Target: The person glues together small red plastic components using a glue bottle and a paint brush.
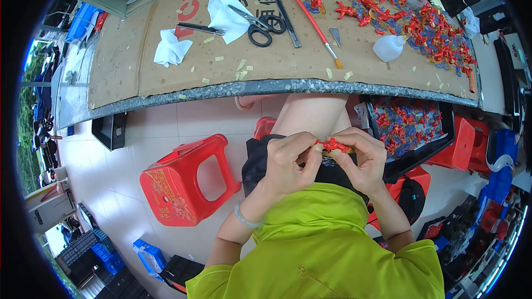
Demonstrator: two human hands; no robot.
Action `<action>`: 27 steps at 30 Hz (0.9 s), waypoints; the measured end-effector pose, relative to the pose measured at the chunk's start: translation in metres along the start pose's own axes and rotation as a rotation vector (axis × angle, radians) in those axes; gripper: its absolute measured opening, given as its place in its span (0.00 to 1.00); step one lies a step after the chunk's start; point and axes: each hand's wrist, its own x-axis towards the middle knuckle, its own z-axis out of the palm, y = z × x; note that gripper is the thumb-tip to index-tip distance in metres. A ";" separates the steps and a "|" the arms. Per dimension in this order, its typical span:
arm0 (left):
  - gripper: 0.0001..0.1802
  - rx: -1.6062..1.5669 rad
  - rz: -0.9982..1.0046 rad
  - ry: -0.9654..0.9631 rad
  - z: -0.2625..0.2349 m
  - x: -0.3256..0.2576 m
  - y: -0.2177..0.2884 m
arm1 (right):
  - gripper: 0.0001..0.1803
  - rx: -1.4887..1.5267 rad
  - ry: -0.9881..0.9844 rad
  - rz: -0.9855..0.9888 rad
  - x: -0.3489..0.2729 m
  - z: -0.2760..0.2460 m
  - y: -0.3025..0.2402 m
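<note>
Above my lap, both hands are closed around one small red plastic figurine (334,145). Its left end is pinched between thumb and fingers of my left hand (292,160). From the other side my right hand (361,158) grips it, the thumb pressed underneath. Fingers cover both ends, so only the red middle and a bit of yellow show. Past the table's front edge lie a red-handled paintbrush (310,16), black-handled scissors (259,27), a utility knife (286,21) and a white squeeze bottle (389,48).
A pile of red and blue figurines (432,27) covers the right of the cardboard-topped table (133,50). More fill a black tray (394,173) beside my right knee. White cloths (172,48) lie at left. A red stool (177,188) stands on the floor to my left.
</note>
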 end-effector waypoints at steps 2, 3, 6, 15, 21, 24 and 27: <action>0.04 -0.003 0.014 -0.007 0.001 0.000 0.000 | 0.09 0.032 0.074 -0.010 -0.001 0.003 0.002; 0.04 -0.004 0.014 -0.008 0.002 0.000 0.000 | 0.09 0.032 0.075 -0.009 -0.001 0.002 0.002; 0.04 0.007 0.032 -0.008 0.003 0.000 0.000 | 0.09 0.036 0.069 -0.009 -0.002 0.001 0.001; 0.05 0.139 0.257 0.017 0.003 0.000 0.002 | 0.12 -0.016 0.053 -0.206 0.000 -0.005 0.002; 0.05 0.147 0.263 0.047 0.002 -0.001 0.009 | 0.11 0.024 0.037 -0.177 -0.001 -0.005 0.000; 0.05 0.171 0.091 0.011 0.004 0.001 0.014 | 0.11 0.074 0.021 -0.038 -0.002 -0.002 0.003; 0.04 0.105 -0.076 0.003 0.005 0.003 0.009 | 0.11 0.244 0.049 0.132 -0.004 0.004 0.007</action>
